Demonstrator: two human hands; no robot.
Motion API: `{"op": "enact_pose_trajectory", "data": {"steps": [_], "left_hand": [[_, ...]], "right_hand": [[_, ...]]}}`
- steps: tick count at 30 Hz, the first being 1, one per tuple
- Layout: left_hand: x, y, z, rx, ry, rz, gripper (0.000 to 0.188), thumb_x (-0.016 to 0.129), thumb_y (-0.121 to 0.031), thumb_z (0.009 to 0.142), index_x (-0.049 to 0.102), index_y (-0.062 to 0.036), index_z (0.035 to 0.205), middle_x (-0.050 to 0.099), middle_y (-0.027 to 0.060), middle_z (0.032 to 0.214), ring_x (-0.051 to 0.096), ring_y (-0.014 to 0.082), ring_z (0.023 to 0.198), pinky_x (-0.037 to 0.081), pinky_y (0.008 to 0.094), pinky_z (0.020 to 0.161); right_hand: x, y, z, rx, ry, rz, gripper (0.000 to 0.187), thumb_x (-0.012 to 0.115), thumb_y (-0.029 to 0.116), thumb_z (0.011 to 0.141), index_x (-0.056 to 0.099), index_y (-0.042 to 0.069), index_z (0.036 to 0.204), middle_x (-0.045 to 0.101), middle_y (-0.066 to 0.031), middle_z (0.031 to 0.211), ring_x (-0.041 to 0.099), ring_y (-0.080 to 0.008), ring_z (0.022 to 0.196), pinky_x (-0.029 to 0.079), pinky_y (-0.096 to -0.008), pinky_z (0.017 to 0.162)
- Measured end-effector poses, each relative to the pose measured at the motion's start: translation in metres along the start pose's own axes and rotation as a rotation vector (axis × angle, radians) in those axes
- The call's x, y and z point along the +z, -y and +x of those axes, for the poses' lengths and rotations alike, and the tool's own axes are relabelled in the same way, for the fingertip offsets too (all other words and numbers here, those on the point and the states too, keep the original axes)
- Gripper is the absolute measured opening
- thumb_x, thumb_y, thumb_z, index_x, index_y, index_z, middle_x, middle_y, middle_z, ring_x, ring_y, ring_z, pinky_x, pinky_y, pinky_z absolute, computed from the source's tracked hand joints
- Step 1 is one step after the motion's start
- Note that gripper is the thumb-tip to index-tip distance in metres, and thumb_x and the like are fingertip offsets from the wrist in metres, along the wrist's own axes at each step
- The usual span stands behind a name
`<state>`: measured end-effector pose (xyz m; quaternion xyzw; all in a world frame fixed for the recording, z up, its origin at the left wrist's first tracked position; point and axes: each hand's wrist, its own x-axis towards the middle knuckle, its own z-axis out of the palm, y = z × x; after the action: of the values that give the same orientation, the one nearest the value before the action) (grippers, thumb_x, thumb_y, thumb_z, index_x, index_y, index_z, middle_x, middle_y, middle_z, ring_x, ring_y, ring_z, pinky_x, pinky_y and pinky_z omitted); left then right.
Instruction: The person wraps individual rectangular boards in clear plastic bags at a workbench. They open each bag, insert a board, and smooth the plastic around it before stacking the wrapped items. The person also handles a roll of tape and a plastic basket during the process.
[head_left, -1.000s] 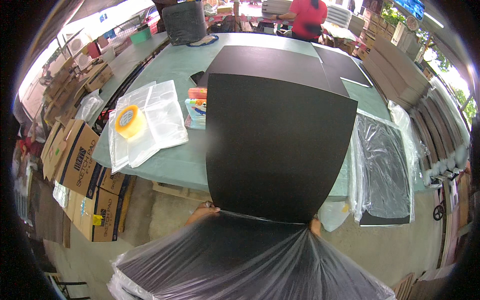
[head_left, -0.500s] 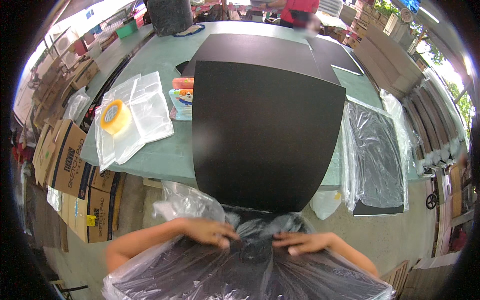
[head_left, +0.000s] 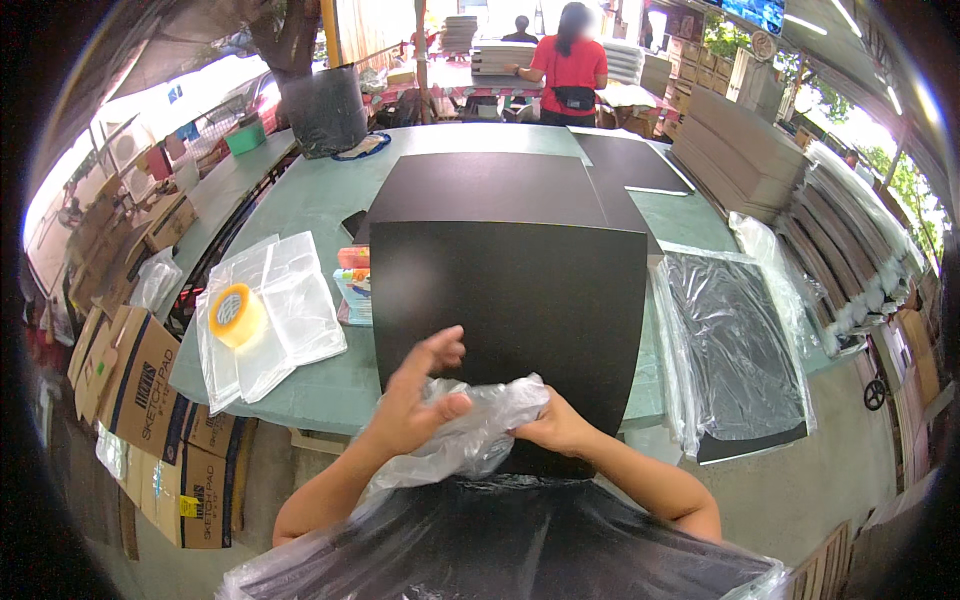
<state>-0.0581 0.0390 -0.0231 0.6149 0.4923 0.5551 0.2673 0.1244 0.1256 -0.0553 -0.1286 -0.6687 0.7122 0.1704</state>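
A clear plastic bag (head_left: 470, 425) is bunched up at the near edge of the large green table (head_left: 270, 190). My right hand (head_left: 552, 422) pinches its gathered upper edge between thumb and fingers. Close to the bag's left side, my left hand (head_left: 415, 395) is raised with fingers and thumb apart. Nearest me lies a wide black sheet in clear plastic (head_left: 500, 535), spread below both forearms. Beyond my hands, a large black board (head_left: 510, 300) covers the middle of the table and hangs over its near edge. Another black board (head_left: 490, 185) lies behind it.
On the left, a tape roll (head_left: 236, 316) rests on flat clear plastic bags (head_left: 310, 310). Black sheets in plastic (head_left: 735, 345) overhang the table's right side. Cardboard cartons (head_left: 140, 385) stand lower left, grey board stacks (head_left: 740, 150) far right. A person in red (head_left: 575, 75) stands beyond the table.
Both hands have lifted off the plastic-covered sheet and moved up and inward. My right hand has taken hold of the bunched bag. The view has tilted upward, showing more background.
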Motion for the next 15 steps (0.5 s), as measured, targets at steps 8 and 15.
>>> {"op": "enact_pose_trajectory", "data": {"steps": [8,15], "left_hand": [[-0.015,0.011,0.008,-0.382,-0.091,-0.013,0.022,0.067,-0.017,0.069,0.057,0.0013,0.076,0.058,0.0039,0.065,0.053,0.0094,0.064,0.042,0.0247,0.058],[-0.005,0.028,-0.001,-0.158,0.034,0.443,0.027,0.066,-0.025,0.070,0.059,0.0001,0.074,0.057,0.0075,0.063,0.053,0.0156,0.059,0.041,0.0281,0.056]], "right_hand": [[-0.034,-0.034,-0.034,0.330,0.381,-0.344,0.049,0.068,0.021,0.070,0.047,-0.003,0.108,0.056,-0.0064,0.099,0.054,-0.0155,0.087,0.042,-0.0309,0.078],[-0.023,0.001,-0.020,0.108,-0.100,-0.222,0.016,0.064,0.015,0.075,0.062,-0.001,0.074,0.058,-0.0022,0.065,0.051,-0.0067,0.060,0.041,-0.0213,0.055]]}}
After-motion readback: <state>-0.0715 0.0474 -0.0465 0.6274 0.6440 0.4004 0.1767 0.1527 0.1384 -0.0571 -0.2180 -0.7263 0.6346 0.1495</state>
